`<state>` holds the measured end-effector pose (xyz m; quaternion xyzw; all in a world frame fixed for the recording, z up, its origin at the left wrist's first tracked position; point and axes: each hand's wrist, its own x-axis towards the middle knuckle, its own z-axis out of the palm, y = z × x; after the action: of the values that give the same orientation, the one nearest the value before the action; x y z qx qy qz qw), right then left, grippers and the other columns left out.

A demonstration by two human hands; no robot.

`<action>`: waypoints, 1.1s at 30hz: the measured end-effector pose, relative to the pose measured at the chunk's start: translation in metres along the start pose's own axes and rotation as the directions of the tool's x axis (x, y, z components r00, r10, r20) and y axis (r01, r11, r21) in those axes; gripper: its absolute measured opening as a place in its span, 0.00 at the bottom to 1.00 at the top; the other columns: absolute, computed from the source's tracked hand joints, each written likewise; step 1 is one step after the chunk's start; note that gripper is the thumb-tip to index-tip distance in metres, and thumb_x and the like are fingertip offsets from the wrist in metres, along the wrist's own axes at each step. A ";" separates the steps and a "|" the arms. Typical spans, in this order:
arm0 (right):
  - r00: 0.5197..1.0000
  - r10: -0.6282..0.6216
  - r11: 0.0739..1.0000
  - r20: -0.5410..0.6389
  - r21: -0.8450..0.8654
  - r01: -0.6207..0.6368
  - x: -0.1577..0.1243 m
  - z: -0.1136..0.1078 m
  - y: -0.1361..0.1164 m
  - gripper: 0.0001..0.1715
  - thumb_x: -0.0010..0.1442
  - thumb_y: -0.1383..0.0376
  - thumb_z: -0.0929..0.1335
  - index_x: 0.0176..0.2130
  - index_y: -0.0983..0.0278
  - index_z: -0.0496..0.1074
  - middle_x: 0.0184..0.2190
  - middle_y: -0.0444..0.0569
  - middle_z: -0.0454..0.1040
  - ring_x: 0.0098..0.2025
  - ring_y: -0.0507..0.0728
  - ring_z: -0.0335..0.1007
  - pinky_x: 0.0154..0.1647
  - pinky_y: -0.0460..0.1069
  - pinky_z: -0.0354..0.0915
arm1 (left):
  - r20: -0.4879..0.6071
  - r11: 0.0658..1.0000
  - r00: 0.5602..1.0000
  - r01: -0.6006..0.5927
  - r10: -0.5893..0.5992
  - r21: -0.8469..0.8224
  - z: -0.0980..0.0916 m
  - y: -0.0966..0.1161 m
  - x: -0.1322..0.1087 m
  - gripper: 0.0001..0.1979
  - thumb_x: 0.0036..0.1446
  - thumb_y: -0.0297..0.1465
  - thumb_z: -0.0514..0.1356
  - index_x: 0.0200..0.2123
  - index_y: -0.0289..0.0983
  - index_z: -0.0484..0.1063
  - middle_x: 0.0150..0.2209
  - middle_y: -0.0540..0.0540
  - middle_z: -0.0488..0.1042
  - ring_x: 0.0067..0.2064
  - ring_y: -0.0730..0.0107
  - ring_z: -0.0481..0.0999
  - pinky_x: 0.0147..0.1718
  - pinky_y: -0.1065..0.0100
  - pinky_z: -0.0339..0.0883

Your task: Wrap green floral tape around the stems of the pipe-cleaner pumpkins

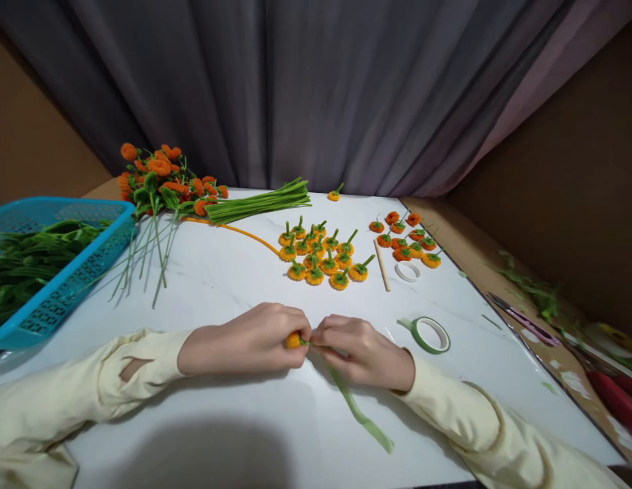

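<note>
In the head view my left hand [249, 339] is closed around a small yellow-orange fuzzy flower [294, 340], its green stem end pointing right. Close beside it, the fingers of my right hand [359, 346] pinch a strip of pale green floral tape [361, 415] at that stem. The tape's free end trails down over the white tabletop. Beyond my hands lies a cluster of yellow flower heads [316, 272] with short green stems. A roll of green tape [432, 335] rests to the right of my right hand.
At left stands a blue basket [99, 255] of green leaves [35, 261]. Behind are orange flowers [160, 166] and green stems [262, 202]. Orange flower heads [402, 252], a wooden stick [381, 265], and a white ring [407, 272] lie back right. Scissors [524, 319] lie beyond the right edge.
</note>
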<state>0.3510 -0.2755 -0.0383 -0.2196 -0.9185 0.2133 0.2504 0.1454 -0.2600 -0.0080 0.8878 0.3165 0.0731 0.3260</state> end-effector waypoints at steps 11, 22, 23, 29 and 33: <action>0.888 -0.459 0.732 0.005 -0.565 0.382 0.005 0.001 -0.002 0.07 0.60 0.77 0.64 0.36 0.78 0.72 0.23 0.53 0.71 0.30 0.57 0.66 0.34 0.52 0.66 | 0.427 0.587 0.884 0.450 -0.188 -0.673 -0.010 -0.032 0.020 0.08 0.44 0.33 0.62 0.25 0.33 0.76 0.24 0.49 0.73 0.26 0.73 0.68 0.29 0.71 0.61; 0.981 0.148 0.986 -0.127 0.097 -0.136 0.000 -0.003 -0.003 0.11 0.63 0.69 0.63 0.33 0.68 0.73 0.25 0.50 0.74 0.26 0.50 0.69 0.28 0.44 0.65 | 0.353 0.805 0.927 0.306 -0.129 -0.508 -0.024 -0.008 0.011 0.10 0.56 0.35 0.58 0.35 0.35 0.73 0.31 0.47 0.76 0.33 0.71 0.72 0.32 0.72 0.63; 0.975 0.178 0.979 -0.130 0.124 -0.163 0.000 -0.004 -0.004 0.10 0.62 0.69 0.64 0.32 0.67 0.74 0.26 0.50 0.75 0.26 0.50 0.70 0.28 0.43 0.65 | 0.374 0.758 0.920 0.329 -0.120 -0.564 -0.023 -0.008 0.011 0.09 0.55 0.35 0.59 0.35 0.35 0.73 0.31 0.47 0.76 0.33 0.70 0.73 0.33 0.71 0.64; 0.965 0.219 0.970 -0.146 0.144 -0.198 0.002 -0.008 -0.005 0.09 0.61 0.67 0.65 0.32 0.67 0.74 0.27 0.50 0.76 0.27 0.50 0.71 0.29 0.43 0.66 | 0.472 0.282 0.881 0.461 -0.030 -0.841 -0.009 -0.026 0.016 0.12 0.53 0.38 0.61 0.31 0.33 0.72 0.28 0.44 0.77 0.31 0.67 0.76 0.36 0.66 0.68; 0.956 0.240 0.966 -0.167 0.138 -0.219 0.003 -0.008 -0.005 0.08 0.62 0.66 0.65 0.36 0.66 0.73 0.30 0.49 0.78 0.29 0.50 0.72 0.31 0.42 0.66 | 0.480 0.140 0.871 0.490 -0.102 -0.860 -0.001 -0.035 0.019 0.14 0.49 0.39 0.64 0.27 0.31 0.73 0.24 0.45 0.73 0.25 0.73 0.71 0.29 0.71 0.66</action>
<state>0.3519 -0.2760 -0.0289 -0.3282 -0.8457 0.2741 0.3194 0.1419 -0.2268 -0.0306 0.4005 0.3152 0.0483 0.8591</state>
